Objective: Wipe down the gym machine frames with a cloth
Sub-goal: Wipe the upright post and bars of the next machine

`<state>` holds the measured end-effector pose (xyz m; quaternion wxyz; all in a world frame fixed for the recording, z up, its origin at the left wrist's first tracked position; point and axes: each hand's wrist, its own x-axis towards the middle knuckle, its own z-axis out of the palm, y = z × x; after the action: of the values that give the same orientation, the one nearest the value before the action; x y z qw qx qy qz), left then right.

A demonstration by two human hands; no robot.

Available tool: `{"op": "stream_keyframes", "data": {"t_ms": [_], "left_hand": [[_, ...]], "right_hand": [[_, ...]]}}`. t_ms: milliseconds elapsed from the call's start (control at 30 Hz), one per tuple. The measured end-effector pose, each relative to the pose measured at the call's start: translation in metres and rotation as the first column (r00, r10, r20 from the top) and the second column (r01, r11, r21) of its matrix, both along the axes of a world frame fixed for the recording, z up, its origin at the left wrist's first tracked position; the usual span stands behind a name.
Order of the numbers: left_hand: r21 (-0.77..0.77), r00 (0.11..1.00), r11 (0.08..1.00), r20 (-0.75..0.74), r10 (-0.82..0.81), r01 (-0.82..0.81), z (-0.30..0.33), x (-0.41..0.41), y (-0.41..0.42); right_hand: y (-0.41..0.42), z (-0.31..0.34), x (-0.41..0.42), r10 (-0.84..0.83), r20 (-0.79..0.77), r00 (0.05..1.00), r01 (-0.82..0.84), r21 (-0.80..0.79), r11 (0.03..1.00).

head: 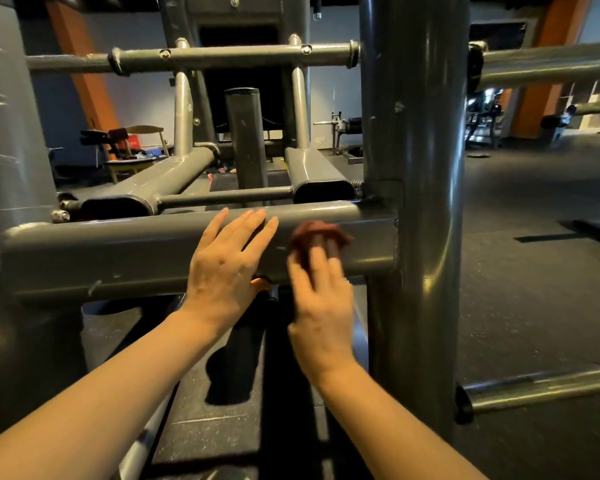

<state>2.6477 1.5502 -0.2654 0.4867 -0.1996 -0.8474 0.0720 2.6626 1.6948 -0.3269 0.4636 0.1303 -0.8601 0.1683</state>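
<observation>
- Loomed at the far left, a broad grey column (11,161) — cut off by the frame edge, scuffed with pale marks, its base lost in shadow.
- Stood at the right, a thick grey upright post (414,168), top out of view, hiding whatever lay straight behind it.
- Ran across the middle, a grey horizontal frame tube (118,258), joined to the post at its right end, chipped near its lower left.
- Sat beyond that tube, a thinner upper crossbar (229,55) with bolts, two slanted tubes with dark end caps, and a dark central post (246,143); weight stack behind too dim to make out.
- Lay underfoot, dark rubber flooring (534,271), with distant benches and orange pillars blurred in the background.
- Jutted from the post low on the right, a short metal peg (537,386).
- Rested flat on the frame tube, left hand (224,268) — fingers straight and slightly spread, thumb tucked under the tube's lower edge, partly hidden.
- Pressed against the same tube just right of the left hand, right hand (321,306), smeared by motion blur; fingers seemed extended over the cloth, though exact grip could not be told.
- Bunched under those right fingertips, a dark reddish-brown cloth (321,235), against the tube near its joint with the post, edges blurred.
- Showed below the tube between the hands, a small orange bit (258,281), too hidden to identify.
</observation>
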Motion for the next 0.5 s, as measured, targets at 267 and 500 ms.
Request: {"op": "stream_keyframes", "data": {"t_ms": [267,500], "left_hand": [[0.026,0.999,0.998,-0.011,-0.048,0.048,-0.002,-0.006,-0.004],[0.079,0.995,0.993,-0.046,-0.089,0.092,-0.004,-0.006,-0.002]], "right_hand": [[0.050,0.006,0.000,-0.097,0.024,0.995,0.097,0.027,0.995],[-0.026,0.019,-0.003,0.040,0.022,0.999,-0.042,0.144,0.989]]}}
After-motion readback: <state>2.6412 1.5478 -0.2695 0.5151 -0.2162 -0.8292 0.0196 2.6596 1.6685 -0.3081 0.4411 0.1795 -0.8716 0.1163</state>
